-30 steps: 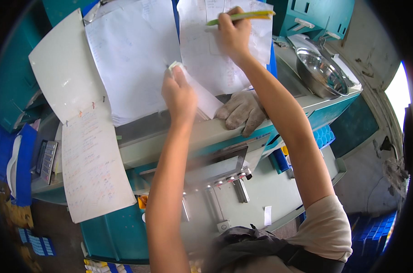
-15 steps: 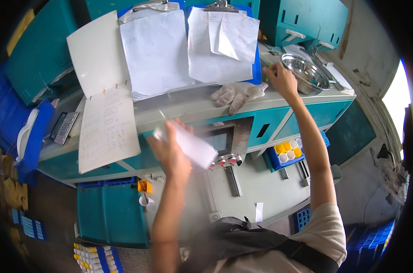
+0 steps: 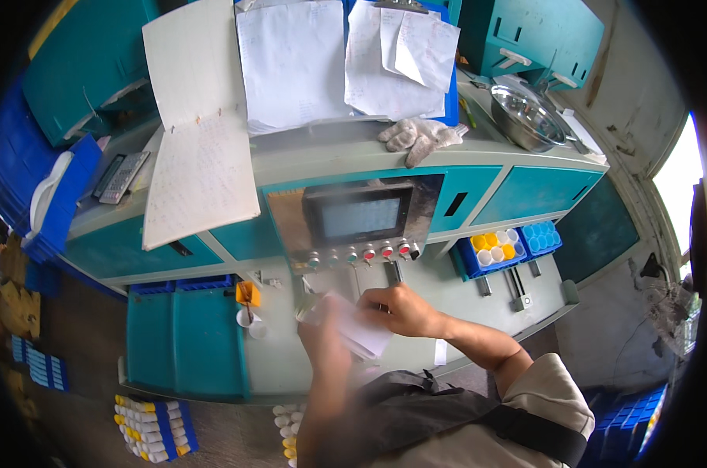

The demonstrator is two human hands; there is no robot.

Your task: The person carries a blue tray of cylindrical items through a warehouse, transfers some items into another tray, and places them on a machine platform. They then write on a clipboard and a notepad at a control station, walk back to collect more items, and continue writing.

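Low over the grey worktop, my left hand (image 3: pixel 328 343) is closed round a wad of white paper slips (image 3: pixel 363 334); motion smears the hand and the near edge of the paper. My right hand (image 3: pixel 402 310) is at the wad's right side, its fingers curled together and touching or close to the paper. Whatever lies between those fingers cannot be made out. Behind both hands is a control panel with a lit screen (image 3: pixel 361 217) and a row of round buttons (image 3: pixel 369 254).
Clipboards with papers (image 3: pixel 293 66) and an open notebook (image 3: pixel 200 175) lean at the back. A glove (image 3: pixel 417 139), yellow-green pen (image 3: pixel 468 113) and steel bowl (image 3: pixel 525 121) lie on the ledge. A blue crate of yellow and white caps (image 3: pixel 491 253) stands right; white cups (image 3: pixel 252 321) left.
My right hand has left the ledge beside the steel bowl and come down to the paper. My left hand has lowered the paper toward me. The pen and panel are now uncovered.
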